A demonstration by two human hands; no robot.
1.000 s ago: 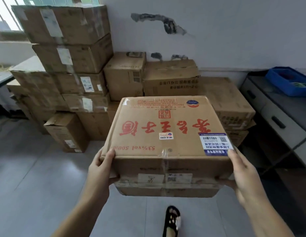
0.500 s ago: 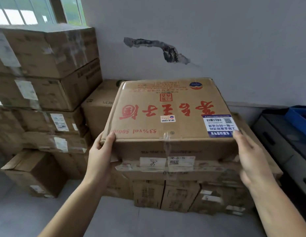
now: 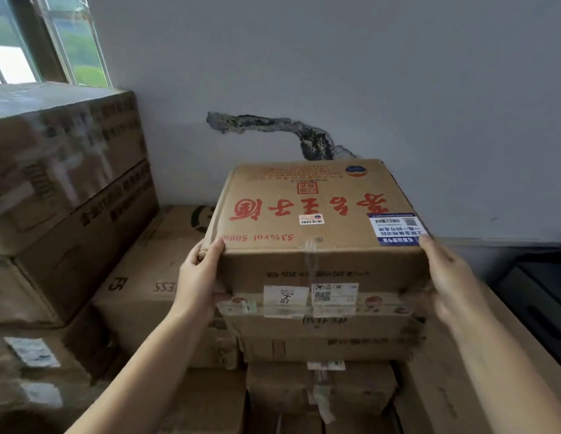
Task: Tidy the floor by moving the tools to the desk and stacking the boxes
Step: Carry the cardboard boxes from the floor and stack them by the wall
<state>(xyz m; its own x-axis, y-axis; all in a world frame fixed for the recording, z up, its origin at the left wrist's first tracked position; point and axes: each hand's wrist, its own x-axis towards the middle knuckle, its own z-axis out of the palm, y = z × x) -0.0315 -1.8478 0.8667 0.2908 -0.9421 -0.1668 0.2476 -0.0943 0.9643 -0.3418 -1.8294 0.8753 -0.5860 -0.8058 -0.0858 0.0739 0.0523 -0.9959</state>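
Our left hand (image 3: 196, 277) grips the near left corner of the cardboard box (image 3: 310, 214); its fingers (image 3: 212, 250) curl over the top edge while the palm presses the left side. Our right hand (image 3: 447, 277) clasps the near right corner, fingertips lying on the blue label (image 3: 396, 228), though motion blur softens the lower fingers. The box, printed with large red characters, sits level between our hands, above a lower carton (image 3: 323, 336) in the pile against the wall (image 3: 335, 73); we cannot tell whether it touches that carton. To the left a taller stack of boxes (image 3: 63, 198) rises below the window (image 3: 53, 42). At the far right a dark cabinet (image 3: 542, 296) stands beside the pile.
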